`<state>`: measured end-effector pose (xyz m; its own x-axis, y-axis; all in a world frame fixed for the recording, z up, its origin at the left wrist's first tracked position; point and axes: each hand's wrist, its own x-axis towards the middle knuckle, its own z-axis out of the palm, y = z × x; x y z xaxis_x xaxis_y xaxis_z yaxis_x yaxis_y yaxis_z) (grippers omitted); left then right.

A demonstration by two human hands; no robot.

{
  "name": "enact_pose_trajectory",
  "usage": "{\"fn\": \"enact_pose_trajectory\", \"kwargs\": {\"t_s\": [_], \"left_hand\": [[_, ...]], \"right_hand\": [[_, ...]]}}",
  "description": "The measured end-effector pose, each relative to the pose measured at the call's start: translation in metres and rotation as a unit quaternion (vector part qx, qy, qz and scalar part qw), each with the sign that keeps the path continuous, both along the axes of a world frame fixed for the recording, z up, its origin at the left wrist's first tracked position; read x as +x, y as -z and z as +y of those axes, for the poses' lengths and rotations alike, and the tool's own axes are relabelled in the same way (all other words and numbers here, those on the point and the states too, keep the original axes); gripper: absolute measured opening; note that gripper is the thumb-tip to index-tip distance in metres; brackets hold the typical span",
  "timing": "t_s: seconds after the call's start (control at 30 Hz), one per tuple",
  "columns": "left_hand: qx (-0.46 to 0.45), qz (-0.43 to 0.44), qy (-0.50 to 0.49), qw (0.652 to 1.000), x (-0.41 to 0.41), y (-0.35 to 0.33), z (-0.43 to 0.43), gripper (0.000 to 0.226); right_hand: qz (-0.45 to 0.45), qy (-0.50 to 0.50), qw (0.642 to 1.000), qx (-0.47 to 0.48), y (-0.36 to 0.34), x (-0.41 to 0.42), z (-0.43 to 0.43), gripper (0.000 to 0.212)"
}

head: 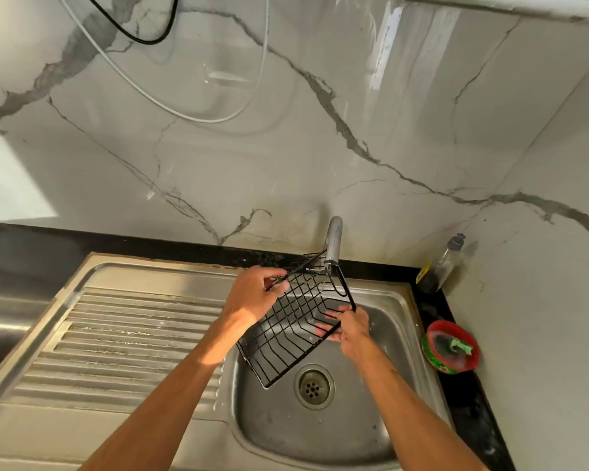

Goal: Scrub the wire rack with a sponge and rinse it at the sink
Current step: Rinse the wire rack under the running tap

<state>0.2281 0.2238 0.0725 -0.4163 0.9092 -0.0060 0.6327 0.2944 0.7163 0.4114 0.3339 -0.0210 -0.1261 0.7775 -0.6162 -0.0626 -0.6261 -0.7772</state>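
A person stands at a stainless steel sink (381, 433) with a ribbed draining board (123, 338) on its left. Both bare hands hold a black wire rack (286, 338) tilted over the basin, its far corner just under the spout of a silver tap (334, 241) and its near corner above and left of the round drain (314, 386). The left hand (252, 297) grips the rack's far left edge, fingers curled around the rim wire. The right hand (349, 326) holds the right edge, its fingers spread flat beneath the mesh and showing through the grid. A thin stream of water may be falling from the tap onto the rack, though it is hard to make out. On the black counter to the right stand a clear soap bottle with a grey pump cap (444, 266) and, nearer, a red and green round tub (451, 346) holding a dark scrubbing pad with a green scrap. Behind is a white marble-look wall (218, 171) with hanging cables.
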Motion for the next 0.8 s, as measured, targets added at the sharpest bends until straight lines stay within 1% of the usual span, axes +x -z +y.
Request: {"fn": "enact_pose_trajectory", "kwargs": {"t_s": [0.1,0.17,0.2,0.23,0.27,0.3,0.37,0.4,0.43,0.5,0.57,0.6,0.67,0.7,0.77,0.8], "left_hand": [[-0.003,0.007,0.006,1.000,-0.012,-0.009,-0.005,0.050],[0.028,0.004,-0.026,0.999,-0.017,-0.005,-0.016,0.065],[0.058,-0.015,-0.046,0.997,-0.018,0.001,-0.025,0.076],[0.092,-0.052,-0.070,0.992,-0.016,0.008,-0.035,0.088],[0.115,-0.107,-0.100,0.982,-0.014,0.017,-0.045,0.098],[0.116,-0.161,-0.126,0.972,-0.008,0.022,-0.053,0.108],[0.074,-0.247,-0.144,0.955,0.002,0.035,-0.061,0.122],[0.052,-0.267,-0.132,0.953,0.006,0.040,-0.061,0.125],[0.048,-0.278,-0.120,0.952,0.010,0.046,-0.062,0.126],[0.080,-0.332,-0.127,0.931,0.010,0.059,-0.062,0.119],[0.130,-0.370,-0.164,0.905,0.000,0.066,-0.061,0.095],[0.150,-0.384,-0.168,0.896,-0.003,0.061,-0.058,0.088],[0.151,-0.354,-0.178,0.906,-0.004,0.034,-0.048,0.082],[0.129,-0.321,-0.191,0.919,-0.006,0.022,-0.042,0.079],[0.081,-0.247,-0.226,0.939,-0.014,0.002,-0.026,0.074],[0.061,-0.205,-0.218,0.952,-0.017,-0.008,-0.020,0.074]], "right_hand": [[0.017,0.031,0.999,-0.030,0.005,-0.004,-0.005,0.020],[0.035,0.052,0.997,-0.047,0.008,-0.004,-0.009,0.021],[0.049,0.061,0.995,-0.055,0.010,-0.004,-0.011,0.021],[0.065,0.071,0.993,-0.065,0.012,-0.004,-0.014,0.021],[0.079,0.082,0.991,-0.074,0.014,-0.003,-0.017,0.022],[0.089,0.092,0.988,-0.084,0.018,-0.003,-0.019,0.022],[0.105,0.102,0.984,-0.106,0.023,-0.002,-0.027,0.020],[0.114,0.101,0.981,-0.117,0.024,-0.003,-0.031,0.018],[0.123,0.097,0.980,-0.126,0.027,-0.003,-0.036,0.018],[0.133,0.075,0.978,-0.144,0.028,-0.002,-0.043,0.019],[0.112,0.006,0.983,-0.146,0.030,0.001,-0.043,0.019],[0.076,-0.041,0.986,-0.145,0.030,0.004,-0.042,0.020],[-0.008,-0.117,0.986,-0.121,0.031,0.005,-0.036,0.028],[-0.039,-0.136,0.986,-0.090,0.031,0.004,-0.032,0.029],[-0.068,-0.143,0.987,-0.019,0.026,0.000,-0.018,0.027],[-0.063,-0.142,0.988,0.007,0.022,-0.003,-0.011,0.025]]}}
